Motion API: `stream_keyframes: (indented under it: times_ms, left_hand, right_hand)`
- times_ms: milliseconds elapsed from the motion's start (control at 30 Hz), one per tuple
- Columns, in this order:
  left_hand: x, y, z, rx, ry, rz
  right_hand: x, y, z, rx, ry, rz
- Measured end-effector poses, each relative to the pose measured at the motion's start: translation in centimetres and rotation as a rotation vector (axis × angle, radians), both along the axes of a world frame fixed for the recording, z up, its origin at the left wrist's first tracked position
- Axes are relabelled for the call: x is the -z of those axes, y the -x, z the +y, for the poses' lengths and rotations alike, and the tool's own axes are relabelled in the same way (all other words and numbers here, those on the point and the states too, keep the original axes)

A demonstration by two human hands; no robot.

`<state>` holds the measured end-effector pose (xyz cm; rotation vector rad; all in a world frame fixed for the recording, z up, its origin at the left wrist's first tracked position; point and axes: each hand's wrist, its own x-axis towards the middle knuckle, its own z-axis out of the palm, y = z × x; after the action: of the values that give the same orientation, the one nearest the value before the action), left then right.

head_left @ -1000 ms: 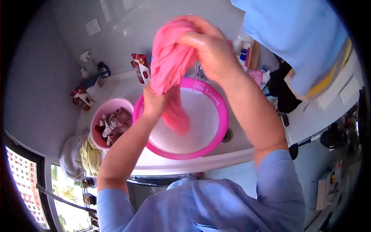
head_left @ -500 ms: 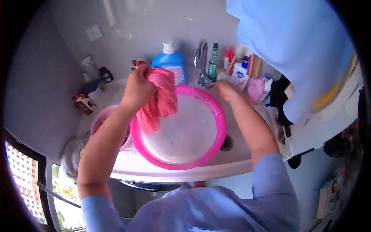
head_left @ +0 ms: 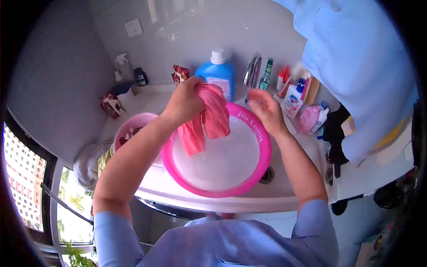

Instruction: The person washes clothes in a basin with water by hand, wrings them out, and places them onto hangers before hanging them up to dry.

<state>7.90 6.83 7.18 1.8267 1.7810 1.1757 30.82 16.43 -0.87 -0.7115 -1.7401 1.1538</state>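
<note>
A wet-looking pink cloth [head_left: 213,116] hangs from my left hand [head_left: 186,101], whose fingers are closed round its upper end. Below the cloth is a large basin with a bright pink rim [head_left: 262,167], holding whitish, cloudy water. My right hand [head_left: 265,109] is empty, its fingers apart, above the basin's back right rim and just in front of the chrome faucet [head_left: 252,71]. Behind the cloth stands a blue bottle with a white cap [head_left: 218,73].
A smaller pink basin [head_left: 126,122] with dark cloths is at the left, near a grey towel [head_left: 86,167]. A green bottle [head_left: 266,76], a soap bottle [head_left: 292,100] and a pink pouch [head_left: 308,119] stand back right. Blue fabric [head_left: 356,66] hangs at the upper right.
The pink cloth came down from both hands into my left hand alone. My right hand let go, moved to the faucet area, and is now slightly nearer the cloth with fingers spread. The view has shifted.
</note>
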Motion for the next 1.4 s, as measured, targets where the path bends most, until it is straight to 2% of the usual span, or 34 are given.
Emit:
stream_keyframes:
  times_ms: [67,167,267,300,400,433,533,567,633,767,800,867,900,933,1000,1067,1133,1200,1233,1267,1333,1367,1400]
  left_hand:
    - [-0.6,-0.9,-0.1,0.080,0.031,0.062]
    - [-1.0,-2.6,0.4,0.151,-0.019,0.087]
    - [0.0,-1.7,1.6,0.227,-0.132,0.080]
    - [0.3,-1.3,1.3,0.225,-0.096,0.057]
    - [2.1,-0.5,-0.2,0.261,-0.119,0.028]
    - [2.4,-0.1,-0.9,0.312,0.014,-0.095]
    - [6.2,1.0,-3.4,0.329,0.037,-0.430]
    - [6.9,1.0,-4.0,0.259,0.152,-0.648]
    - [7.7,0.6,-5.4,0.106,0.384,-1.085]
    - [8.3,-1.0,-6.0,0.409,0.510,-1.601]
    - [8.5,-1.2,-5.8,0.433,0.463,-1.710]
    - [8.5,-1.9,-5.5,0.486,0.361,-1.927]
    - [7.6,-2.5,-6.0,0.399,0.252,-1.794]
    - [8.9,-2.5,-4.9,0.324,0.102,-1.829]
    - [9.8,-1.6,-5.0,0.477,0.008,-1.793]
    - [10.5,-1.5,-4.5,0.523,-0.029,-1.804]
    - [9.8,-2.2,-5.1,0.539,-0.086,-1.849]
    - [8.4,-3.1,-5.3,0.540,-0.178,-1.921]
    - [9.6,-2.2,-3.9,1.111,-0.382,-2.108]
    - [11.0,-1.8,-3.3,1.202,-0.337,-2.072]
    - [6.1,-2.8,-6.2,1.377,-0.250,-1.992]
    - [6.3,-2.7,-6.2,1.142,-0.244,-2.025]
    - [6.6,-2.6,-6.2,0.907,-0.220,-2.032]
  right_hand:
    - [-3.5,0.9,-2.9,-0.075,-0.361,-0.156]
    - [-4.2,3.3,-3.0,-0.187,-0.350,-0.165]
    - [-4.0,4.9,-2.9,-0.362,-0.167,0.009]
    - [-3.6,5.1,-3.0,-0.328,-0.123,0.033]
    - [-3.4,5.0,-3.0,-0.299,-0.117,-0.118]
    - [-4.1,5.0,-3.6,-0.364,-0.008,-0.070]
    - [-4.6,5.2,-3.4,-0.340,-0.056,0.056]
    - [-5.1,5.3,-3.9,-0.347,0.008,0.151]
    - [-5.2,5.8,-4.4,-0.244,-0.069,0.186]
    - [-2.8,8.2,-6.0,-0.061,-0.069,0.344]
    - [-2.3,8.9,-7.2,0.004,-0.045,0.369]
    - [-1.2,9.7,-9.2,-0.079,-0.001,0.350]
    - [-0.6,9.7,-9.9,-0.138,-0.153,0.210]
    - [-0.3,9.6,-10.4,-0.192,-0.303,0.069]
    - [-1.5,8.8,-11.6,-0.366,-0.328,-0.017]
    - [-2.9,8.2,-11.9,-0.420,-0.473,-0.152]
    - [-3.5,7.6,-11.2,-0.358,-0.726,-0.341]
    - [-2.9,7.1,-10.1,-0.203,-0.635,-0.192]
    - [-2.3,7.0,-9.6,-0.126,-0.588,-0.116]
    - [-1.4,7.0,-9.3,-0.055,-0.319,0.076]
    - [0.2,6.9,-8.9,0.082,0.226,0.449]
    - [-0.9,6.2,-9.9,-0.015,0.631,0.373]
    - [0.1,6.4,-9.6,-0.279,0.793,0.493]
